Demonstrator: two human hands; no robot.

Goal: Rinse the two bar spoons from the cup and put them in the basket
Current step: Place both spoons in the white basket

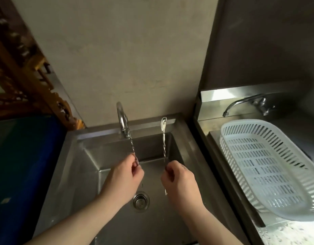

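Each hand holds a twisted-stem bar spoon upright over the steel sink [78, 174]. My left hand [125, 175] pinches the left bar spoon [132, 147], whose upper end reaches up to the faucet [121, 119] spout and is hidden against it. My right hand [179, 179] pinches the right bar spoon [163, 133], bowl end up near the sink's back rim, its lower tip poking out below the fingers. The white slotted basket [269, 167] lies in the neighbouring sink to the right, with nothing seen inside. No cup is in view.
The drain strainer [141, 200] sits in the sink floor between my forearms. A second faucet [246, 103] hangs over the right basin. A blue object [27, 165] and carved wooden frame [29, 76] stand left. A steel divider separates the two sinks.
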